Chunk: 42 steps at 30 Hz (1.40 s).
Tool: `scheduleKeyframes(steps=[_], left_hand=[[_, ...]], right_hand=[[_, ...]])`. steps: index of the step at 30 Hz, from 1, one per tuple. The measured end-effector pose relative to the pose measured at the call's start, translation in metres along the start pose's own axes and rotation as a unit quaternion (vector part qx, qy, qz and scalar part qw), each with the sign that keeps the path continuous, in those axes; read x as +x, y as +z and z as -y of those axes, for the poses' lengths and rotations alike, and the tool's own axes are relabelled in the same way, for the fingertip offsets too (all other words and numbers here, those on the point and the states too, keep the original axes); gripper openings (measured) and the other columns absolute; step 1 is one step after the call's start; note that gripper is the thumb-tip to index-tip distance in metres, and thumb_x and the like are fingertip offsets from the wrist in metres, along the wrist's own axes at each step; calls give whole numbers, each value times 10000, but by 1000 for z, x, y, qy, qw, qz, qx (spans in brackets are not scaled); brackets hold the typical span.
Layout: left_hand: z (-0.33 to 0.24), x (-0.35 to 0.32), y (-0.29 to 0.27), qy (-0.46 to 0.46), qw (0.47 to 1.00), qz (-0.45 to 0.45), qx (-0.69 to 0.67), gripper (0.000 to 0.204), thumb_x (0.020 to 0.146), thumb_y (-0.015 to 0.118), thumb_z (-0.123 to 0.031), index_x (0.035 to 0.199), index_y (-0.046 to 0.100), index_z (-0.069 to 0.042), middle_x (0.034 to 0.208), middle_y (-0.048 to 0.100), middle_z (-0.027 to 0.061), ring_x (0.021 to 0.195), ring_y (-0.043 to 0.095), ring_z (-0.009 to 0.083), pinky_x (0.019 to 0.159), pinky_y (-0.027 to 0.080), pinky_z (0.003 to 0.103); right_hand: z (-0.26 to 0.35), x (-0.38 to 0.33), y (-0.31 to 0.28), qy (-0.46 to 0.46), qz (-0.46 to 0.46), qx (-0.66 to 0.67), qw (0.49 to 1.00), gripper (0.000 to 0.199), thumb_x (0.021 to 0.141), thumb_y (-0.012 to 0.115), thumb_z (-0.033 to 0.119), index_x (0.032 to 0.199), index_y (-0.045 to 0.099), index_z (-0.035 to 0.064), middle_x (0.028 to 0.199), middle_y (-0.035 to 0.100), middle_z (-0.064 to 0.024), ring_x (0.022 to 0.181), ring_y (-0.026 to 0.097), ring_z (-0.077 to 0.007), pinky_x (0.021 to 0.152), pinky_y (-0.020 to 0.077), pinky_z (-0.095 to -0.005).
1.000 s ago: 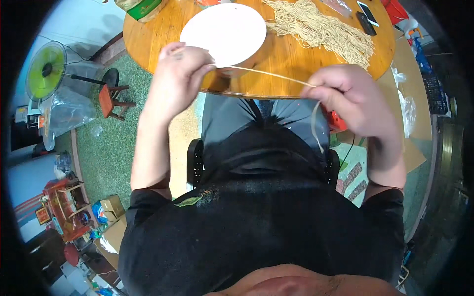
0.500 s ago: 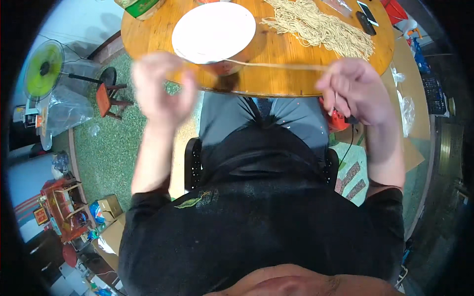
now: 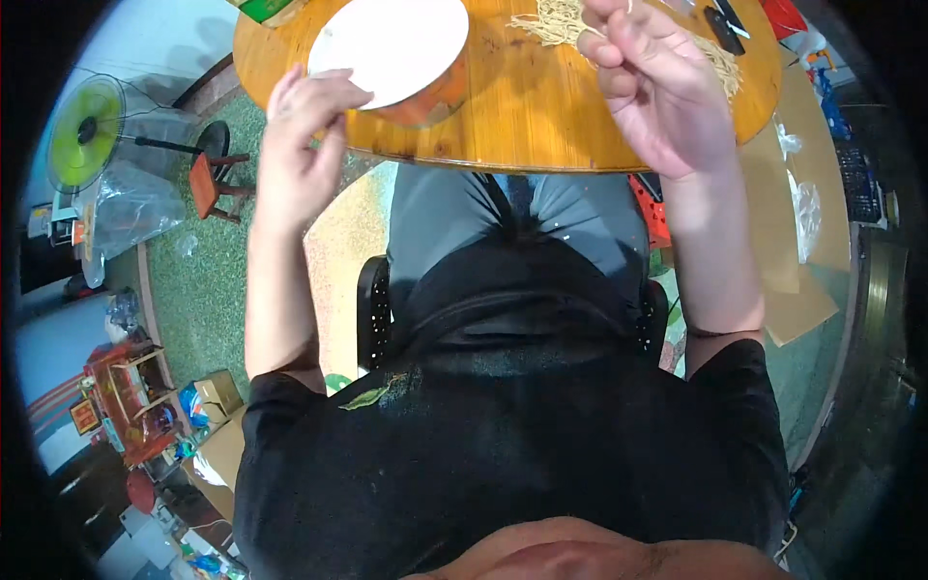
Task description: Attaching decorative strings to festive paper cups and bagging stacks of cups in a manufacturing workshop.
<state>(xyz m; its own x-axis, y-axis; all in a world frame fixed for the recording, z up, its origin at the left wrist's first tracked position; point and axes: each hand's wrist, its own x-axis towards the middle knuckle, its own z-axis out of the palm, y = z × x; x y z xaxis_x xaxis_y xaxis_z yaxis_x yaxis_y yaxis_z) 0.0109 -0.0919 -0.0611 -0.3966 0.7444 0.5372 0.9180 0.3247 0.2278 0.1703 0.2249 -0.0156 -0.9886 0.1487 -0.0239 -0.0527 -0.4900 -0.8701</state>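
My left hand (image 3: 309, 140) is at the near left rim of a white round plate-like disc (image 3: 391, 48). Its fingers stretch over the rim, with the thumb apart and below. Under the disc shows the side of a reddish-orange round container (image 3: 425, 104). Raised over the table's far right part, my right hand (image 3: 667, 97) has its thumb and fingertips pressed together at the upper edge of the view. A thin beige strand appears at those fingertips. Behind them lies a pile of beige cords (image 3: 551, 21), partly hidden by the hand.
Everything stands on a round wooden table (image 3: 522, 116). A green box (image 3: 266, 8) is at its far left, a phone (image 3: 730, 14) and a black object (image 3: 723, 31) at the far right. A small stool (image 3: 205, 186) and a green fan (image 3: 87, 130) stand left, cardboard (image 3: 778, 203) right.
The strand stretched between my hands is no longer seen there. My right hand has moved up and away toward the pile. The white disc has shifted left, with my left hand at its rim.
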Motion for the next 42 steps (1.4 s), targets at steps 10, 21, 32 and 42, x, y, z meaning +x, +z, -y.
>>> scheduleKeyframes(steps=[10, 21, 32, 42], left_hand=[[-54, 40, 27, 46, 995, -8, 84, 407, 812, 855, -277, 1138, 720, -74, 1061, 727, 108, 995, 692, 326, 917, 520, 436], [-66, 39, 51, 96, 990, -101, -9, 462, 768, 899, -133, 1183, 713, -57, 1106, 725, 137, 984, 698, 308, 869, 533, 386], [-67, 44, 61, 138, 988, -67, -18, 239, 774, 824, -34, 996, 752, -82, 898, 707, 40, 872, 670, 231, 789, 476, 357], [-72, 36, 54, 122, 992, -30, 8, 225, 743, 820, -101, 950, 733, -86, 913, 676, 29, 866, 657, 231, 821, 471, 374]], right_hand=[[-78, 11, -20, -87, 32, -24, 995, 293, 1027, 685, 167, 1267, 702, -1, 943, 693, -30, 816, 647, -98, 730, 539, -229], [-103, 5, -15, -138, 56, 4, 989, 253, 1016, 680, 93, 1229, 704, -41, 985, 704, -63, 849, 663, -121, 751, 554, -251], [-116, 7, -10, -104, -8, 20, 994, 229, 965, 727, 50, 1174, 682, -34, 1087, 680, -75, 826, 684, -119, 699, 566, -216], [-135, 5, 1, -371, -26, -321, 871, 370, 786, 857, -2, 1135, 746, 42, 933, 766, -92, 724, 735, -147, 629, 572, -251]])
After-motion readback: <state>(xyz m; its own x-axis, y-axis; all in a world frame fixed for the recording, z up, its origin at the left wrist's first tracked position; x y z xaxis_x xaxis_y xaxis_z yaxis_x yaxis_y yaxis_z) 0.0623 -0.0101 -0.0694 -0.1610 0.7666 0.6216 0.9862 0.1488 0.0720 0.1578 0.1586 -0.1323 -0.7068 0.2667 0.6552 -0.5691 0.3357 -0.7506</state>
